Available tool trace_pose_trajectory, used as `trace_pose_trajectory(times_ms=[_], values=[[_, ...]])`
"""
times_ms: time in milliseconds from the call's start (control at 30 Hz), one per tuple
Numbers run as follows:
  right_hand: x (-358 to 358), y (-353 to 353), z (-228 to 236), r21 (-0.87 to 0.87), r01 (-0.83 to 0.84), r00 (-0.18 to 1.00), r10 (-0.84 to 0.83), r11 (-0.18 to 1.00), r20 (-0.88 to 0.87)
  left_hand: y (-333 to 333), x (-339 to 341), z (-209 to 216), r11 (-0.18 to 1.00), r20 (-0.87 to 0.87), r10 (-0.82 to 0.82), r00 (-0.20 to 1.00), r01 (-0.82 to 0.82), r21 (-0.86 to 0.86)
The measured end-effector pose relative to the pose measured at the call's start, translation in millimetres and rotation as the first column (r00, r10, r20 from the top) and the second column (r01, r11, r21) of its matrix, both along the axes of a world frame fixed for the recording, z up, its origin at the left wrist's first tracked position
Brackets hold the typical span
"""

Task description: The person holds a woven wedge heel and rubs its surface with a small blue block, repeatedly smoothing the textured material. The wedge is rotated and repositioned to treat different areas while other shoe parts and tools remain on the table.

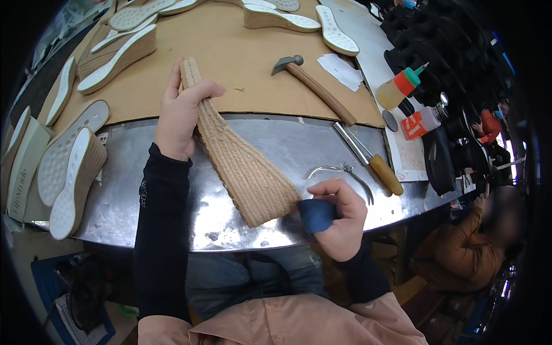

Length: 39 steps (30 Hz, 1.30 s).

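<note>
My left hand [181, 118] is closed around the narrow toe end of a wedge shoe sole [247, 172] covered in braided tan rope. The sole is held tilted over the metal tabletop, its thick heel end pointing toward my right hand [346, 221]. Between my right thumb and fingers is a small folded dark-blue piece [316, 216], cloth or sandpaper, I cannot tell which. It is at the heel corner of the sole; whether it touches is unclear. Just beyond that hand lie metal nippers [347, 168] with curved handles.
A hammer [316, 86] rests partly on the cardboard [241, 69]. Beside it lies a wooden-handled metal tool [384, 173]. A green-capped bottle [397, 89] and a second bottle [422, 122] stand right. Several wedge soles [123, 57] line the left and back. A person [460, 247] sits at right.
</note>
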State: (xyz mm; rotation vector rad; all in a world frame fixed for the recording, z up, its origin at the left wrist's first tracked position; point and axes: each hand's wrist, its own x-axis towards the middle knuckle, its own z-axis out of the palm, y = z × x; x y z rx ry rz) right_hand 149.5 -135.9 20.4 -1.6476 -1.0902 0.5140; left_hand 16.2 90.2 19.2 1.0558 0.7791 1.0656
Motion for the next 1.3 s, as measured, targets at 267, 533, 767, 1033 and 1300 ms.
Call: trace_pose_trajectory(times_ms=[267, 533, 767, 1033, 1300], values=[[-5.3, 8.7, -10.4, 0.090, 0.015, 0.983, -0.031, 0.996, 0.182, -2.6, 2.1, 1.3, 1.000, -0.017, 0.022, 1.000, -0.022, 0.013], [-5.7, 15.1, -6.2, 0.134, 0.038, 0.977, -0.065, 0.990, 0.205, -1.1, 3.4, 0.0, 0.999, -0.030, 0.030, 0.999, -0.029, 0.014], [-5.5, 14.5, -9.8, 0.130, 0.037, 0.979, -0.062, 0.991, 0.195, -2.9, 3.4, 1.4, 0.999, -0.049, 0.038, 0.998, -0.038, 0.001], [-7.0, 13.3, -10.3, 0.129, 0.064, 0.979, -0.087, 0.990, 0.185, -1.5, 2.5, -0.8, 1.000, -0.075, 0.023, 0.997, -0.024, -0.019], [-6.5, 11.8, -12.0, 0.204, 0.056, 0.983, -0.090, 0.977, 0.163, -1.0, 4.4, -3.9, 0.999, -0.051, 0.037, 0.998, -0.036, 0.024]])
